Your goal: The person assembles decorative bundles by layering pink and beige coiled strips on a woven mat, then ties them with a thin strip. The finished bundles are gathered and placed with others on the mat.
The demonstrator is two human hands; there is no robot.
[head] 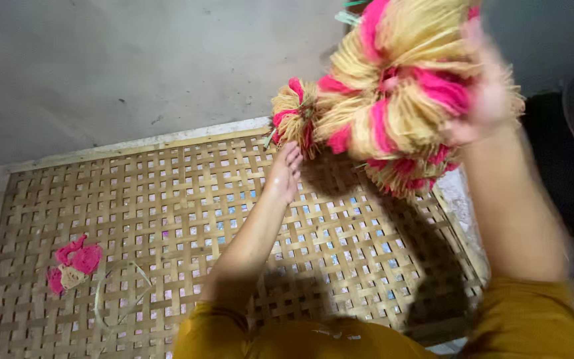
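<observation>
Woven mat (167,219); right hand (483,100) grips tassel bundle (400,86).

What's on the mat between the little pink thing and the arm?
In the head view, loose pale strips lie on the woven mat between the pink piece and the left forearm.

Bare woven mat (167,219); tassels (400,93) overhead.
</observation>
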